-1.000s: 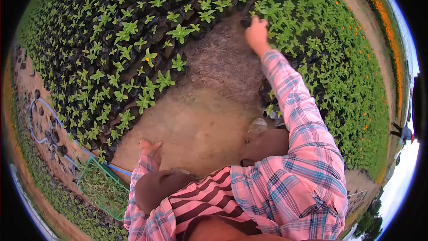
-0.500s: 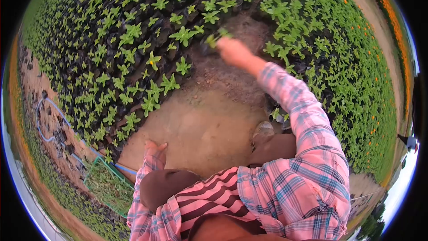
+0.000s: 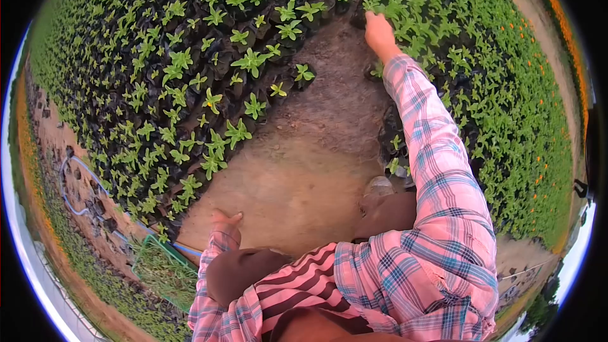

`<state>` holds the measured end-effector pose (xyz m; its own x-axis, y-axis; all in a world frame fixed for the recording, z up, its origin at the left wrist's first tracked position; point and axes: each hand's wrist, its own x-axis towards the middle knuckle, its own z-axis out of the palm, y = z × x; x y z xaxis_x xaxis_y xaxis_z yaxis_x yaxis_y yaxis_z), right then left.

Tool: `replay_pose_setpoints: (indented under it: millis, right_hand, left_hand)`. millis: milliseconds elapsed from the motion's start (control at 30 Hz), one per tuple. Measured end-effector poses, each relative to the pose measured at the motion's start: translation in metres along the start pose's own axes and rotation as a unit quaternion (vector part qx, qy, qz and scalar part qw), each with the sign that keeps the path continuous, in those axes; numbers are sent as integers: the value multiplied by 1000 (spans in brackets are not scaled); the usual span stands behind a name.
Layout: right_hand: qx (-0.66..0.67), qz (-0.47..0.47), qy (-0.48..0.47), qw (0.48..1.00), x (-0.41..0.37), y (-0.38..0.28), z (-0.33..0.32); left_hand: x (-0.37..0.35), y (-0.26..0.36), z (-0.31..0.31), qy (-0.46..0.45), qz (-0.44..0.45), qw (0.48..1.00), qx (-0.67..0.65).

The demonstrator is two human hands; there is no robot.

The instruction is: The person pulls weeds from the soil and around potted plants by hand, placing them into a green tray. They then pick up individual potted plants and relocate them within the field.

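My right hand (image 3: 381, 33) reaches far out to the near left edge of the right-hand plant bed. Its fingertips are at the leaves of a green seedling (image 3: 387, 5); the hand's back hides whether they grip it. A seedling in a black bag (image 3: 304, 75) stands at the edge of the left-hand plants (image 3: 250, 62), beside bare soil (image 3: 335, 82). Low by my left knee, my left hand (image 3: 227, 220) is open above the ground, thumb out, with nothing in it.
A green crate (image 3: 166, 254) full of cut grass or weeds stands at lower left, beside a blue hose (image 3: 95, 177). Dense seedlings in black bags fill both sides. Orange flowers (image 3: 538, 180) dot the right bed. My shoe (image 3: 380, 185) rests on the soil.
My right hand has moved up and to the right, from the left-hand plants to the right bed. The seedling it held now stands at the left bed's edge. My left hand stays low.
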<state>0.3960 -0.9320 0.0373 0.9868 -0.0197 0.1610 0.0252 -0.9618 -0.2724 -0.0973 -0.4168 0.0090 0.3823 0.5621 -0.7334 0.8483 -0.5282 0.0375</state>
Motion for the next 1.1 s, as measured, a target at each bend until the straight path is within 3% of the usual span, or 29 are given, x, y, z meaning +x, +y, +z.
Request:
replay_pose_setpoints:
  millis: [167,233,267,333,367,433,500,567,600,633,667,700,733,767,833,1100]
  right_hand:
    - [68,-102,17,992,-9,4,-16]
    - [111,-169,26,979,-24,-7,-28]
    - [109,-217,29,970,-32,-11,-26]
    - [16,-238,-116,964,-48,-35,-41]
    - [12,-300,-130,945,-56,-40,-35]
    - [114,-378,-139,908,-67,-45,-25]
    - [237,-317,-136,908,-67,-45,-38]
    - [235,-190,14,953,-48,-36,-44]
    - [268,-134,106,948,-32,-29,-47]
    - [216,-53,103,970,-17,-19,-49]
    - [151,-20,106,983,-4,-8,-47]
    - [78,41,56,995,10,4,-39]
    - [55,32,26,998,21,16,-31]
    - [33,23,-2,999,28,25,-25]
    - [29,-3,3,1000,39,36,-16]
    - [102,-193,-28,975,24,36,-58]
  left_hand:
    - [-42,55,-37,1,9,996,88]
    - [-53,91,-57,-93,-48,968,228]
    - [-47,99,-58,-94,-42,968,229]
    - [-25,111,-56,-249,117,872,404]
    - [-13,121,-45,-247,122,871,406]
    - [1,158,-31,-341,323,858,207]
    - [-20,240,-19,-304,350,858,223]
    - [-21,306,4,-257,402,866,150]
    - [-26,335,16,-190,399,885,143]
    - [-35,360,29,-125,393,901,134]
    - [-53,383,34,-128,393,901,134]
    - [-77,404,32,-81,292,932,200]
    - [-94,417,33,-32,185,946,264]
    - [-100,422,37,-36,183,947,263]
    - [-104,436,39,-38,79,950,300]
    - [-99,434,47,-17,86,946,312]
